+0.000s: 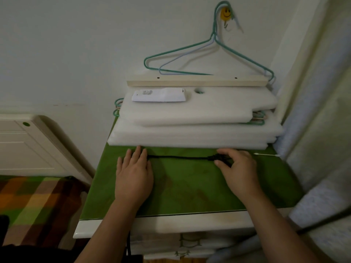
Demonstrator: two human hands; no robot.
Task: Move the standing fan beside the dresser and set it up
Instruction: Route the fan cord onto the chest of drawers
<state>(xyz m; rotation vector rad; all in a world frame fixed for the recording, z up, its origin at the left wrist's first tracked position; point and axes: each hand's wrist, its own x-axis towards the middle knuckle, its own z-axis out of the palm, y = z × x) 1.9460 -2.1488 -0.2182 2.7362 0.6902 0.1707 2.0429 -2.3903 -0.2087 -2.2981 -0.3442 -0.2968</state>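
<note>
Left hand flat, fingers straight, pressing left end of thin black power cord. Right hand curled, thumb and fingers pinching black plug at cord's right end. Cord stretched straight between hands across green worktop of white dresser, centre frame. White cotton swab just right of right hand. Stacked white foam sheets behind hands, white remote control and pale wooden slat on top. Teal wire hangers on wall above. Plaid bedcover lower left.

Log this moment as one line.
left hand: flat on black cord | right hand: pinching its thicker end | cord: across green dresser top | rear: foam sheets
</note>
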